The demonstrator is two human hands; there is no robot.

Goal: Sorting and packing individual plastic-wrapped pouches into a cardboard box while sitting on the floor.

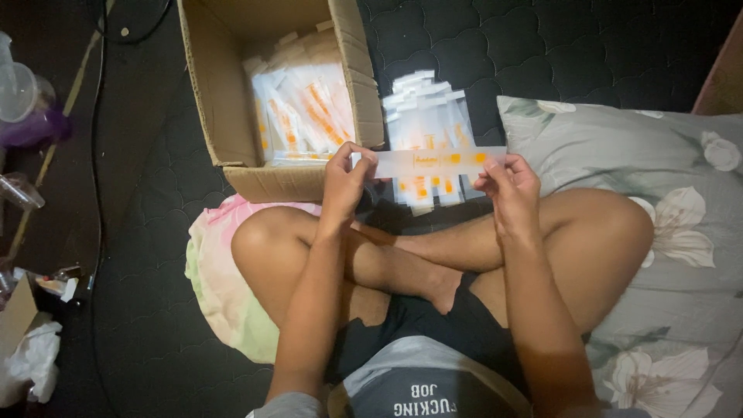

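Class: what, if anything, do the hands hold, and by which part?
A long translucent plastic packet with orange markings: left hand pinches its left end, right hand its right end.

Glossy clear plastic sleeve [429, 160] w/ orange print, same glossy packets [302, 108] in a matt, rough cardboard box [213, 85], dark quilted cloth mattress [542, 46], soft floral cotton-look pillow [658, 155].

A long clear packet [429, 160] with orange marks is held level between both hands. At its 12 o'clock lies a fanned pile of like packets [427, 116]. At 10 o'clock an open brown cardboard box [224, 101] holds more packets [302, 108].
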